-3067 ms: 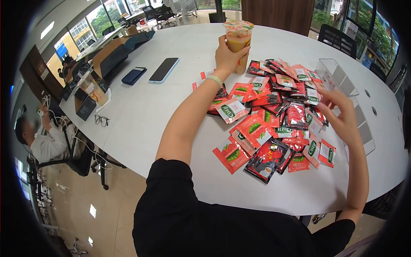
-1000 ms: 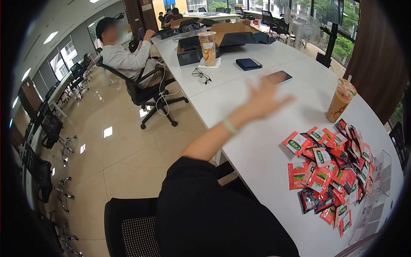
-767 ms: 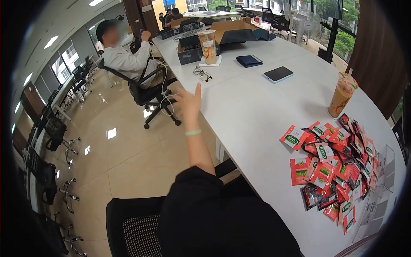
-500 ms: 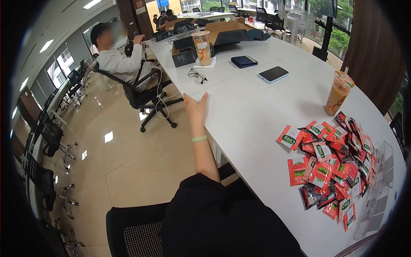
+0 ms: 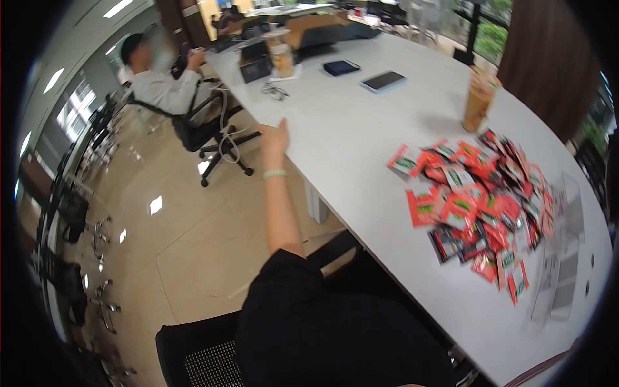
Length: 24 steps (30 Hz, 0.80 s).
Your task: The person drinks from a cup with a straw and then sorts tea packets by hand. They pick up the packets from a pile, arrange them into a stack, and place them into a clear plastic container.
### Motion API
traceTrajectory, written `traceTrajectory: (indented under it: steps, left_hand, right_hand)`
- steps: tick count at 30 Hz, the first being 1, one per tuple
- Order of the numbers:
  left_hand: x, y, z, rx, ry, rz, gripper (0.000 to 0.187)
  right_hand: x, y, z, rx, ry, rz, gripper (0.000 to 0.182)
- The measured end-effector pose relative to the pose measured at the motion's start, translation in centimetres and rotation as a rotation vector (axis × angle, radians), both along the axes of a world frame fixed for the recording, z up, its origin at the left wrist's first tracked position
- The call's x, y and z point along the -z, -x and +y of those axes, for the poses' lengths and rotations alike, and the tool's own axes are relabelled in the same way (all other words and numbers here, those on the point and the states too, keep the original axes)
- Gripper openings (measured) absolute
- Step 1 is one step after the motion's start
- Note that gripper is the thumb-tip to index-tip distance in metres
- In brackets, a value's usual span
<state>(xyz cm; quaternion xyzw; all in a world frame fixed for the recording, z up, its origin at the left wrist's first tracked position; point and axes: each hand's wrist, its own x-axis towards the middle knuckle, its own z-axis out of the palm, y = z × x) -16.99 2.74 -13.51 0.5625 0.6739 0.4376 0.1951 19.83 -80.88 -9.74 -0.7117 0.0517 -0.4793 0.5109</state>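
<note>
My left hand reaches forward to the near left edge of the white table. Its thumb lies over the tabletop, while the fingers bend at the rim and are partly hidden. A pale band circles the wrist. Just beyond the hand are folded eyeglasses. To the right lies a heap of red and black Cozy sachets, with an iced drink cup behind it. My right hand is out of view.
Farther back are a phone, a dark wallet, another drink cup and an open cardboard box. Clear plastic holders lie at the right. A person in white sits at left, a white cable hanging nearby.
The view has swung, so the table and its objects sit higher and farther left. My left hand stays at the table edge. The sachets look unmoved on the table.
</note>
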Motion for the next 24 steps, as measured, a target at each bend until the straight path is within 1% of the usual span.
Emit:
traceTrajectory:
  steps: [1,2,3,4,6,7,9,11,12,17,21,23,24]
  left_hand:
    - [2.0,1.1,2.6,0.067,-0.063,0.072,0.080]
    - [1.1,0.9,1.6,0.049,-0.028,0.078,0.076]
    - [1.5,1.0,2.3,0.044,-0.055,0.116,0.076]
    - [0.8,0.8,1.8,0.038,-0.011,0.134,0.079]
    - [1.4,1.2,3.6,0.033,0.092,0.149,0.089]
    - [1.0,1.2,3.2,0.049,0.138,0.120,0.092]
    - [0.6,0.9,2.3,0.036,0.151,0.090,0.091]
    - [0.8,0.8,2.5,0.022,0.137,0.105,0.090]
    - [0.7,0.9,2.5,0.032,0.149,0.161,0.088]
    - [0.5,1.0,1.5,0.038,0.150,0.148,0.084]
    - [-0.2,0.8,0.7,0.016,0.134,0.167,0.085]
    - [-1.5,0.4,-0.8,0.046,0.174,0.076,0.096]
    - [-1.7,0.5,-0.8,0.046,0.175,0.115,0.096]
  right_hand:
    - [0.5,0.2,-1.2,-0.006,-0.027,-0.004,0.059]
    - [1.2,0.2,-2.4,-0.018,-0.067,-0.003,0.060]
    - [2.0,0.0,-3.4,-0.041,-0.114,0.001,0.060]
    - [3.1,-0.4,-5.1,-0.055,-0.146,0.019,0.060]
    - [4.9,-0.8,-6.4,-0.094,-0.246,0.038,0.061]
    - [5.6,-0.9,-6.8,-0.113,-0.289,0.045,0.061]
    - [6.6,-1.3,-7.3,-0.136,-0.355,0.055,0.061]
    - [6.7,-1.3,-7.8,-0.135,-0.394,0.044,0.062]
    - [6.5,-1.2,-7.9,-0.128,-0.404,0.035,0.062]
    - [6.6,-1.9,-9.5,-0.098,-0.462,0.031,0.063]
    - [9.9,-2.8,-11.7,-0.102,-0.544,0.129,0.064]
    - [11.8,-3.1,-13.1,-0.107,-0.588,0.203,0.064]
    - [12.5,-3.4,-13.9,-0.103,-0.599,0.238,0.065]
